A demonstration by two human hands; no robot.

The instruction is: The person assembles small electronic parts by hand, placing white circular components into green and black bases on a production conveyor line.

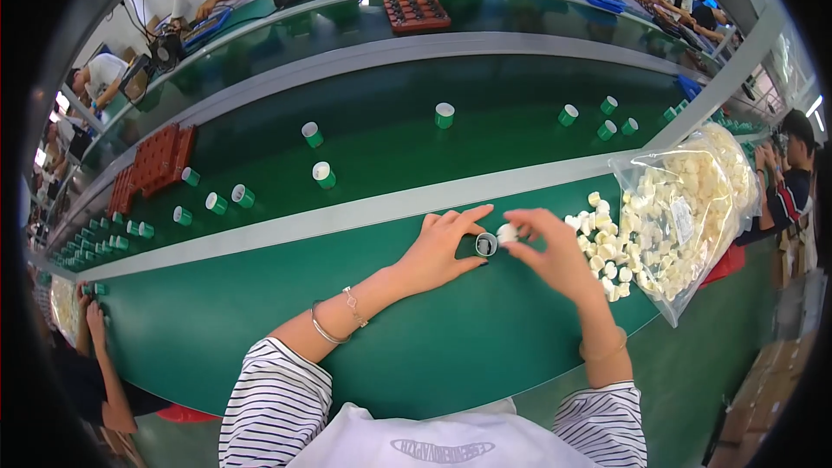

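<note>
My left hand (444,245) rests on the green work table (416,329), thumb and forefinger curved round a small open cup (486,244). The cup's mouth faces up, with a white rim and something greyish inside that I cannot make out. Just to its right, my right hand (550,247) pinches a small rounded white cap (507,235) between thumb and fingers. This piece is close beside the cup's mouth; whether the two touch is unclear. More loose cream-white caps (605,247) lie in a pile to the right of my right hand.
A clear plastic bag (685,217) full of similar pieces stands at the right. Beyond a pale rail (364,217) runs a dark green belt (390,143) carrying several green-and-white cups (323,175). Red-brown trays (156,160) sit at the left. Co-workers sit on both sides and across.
</note>
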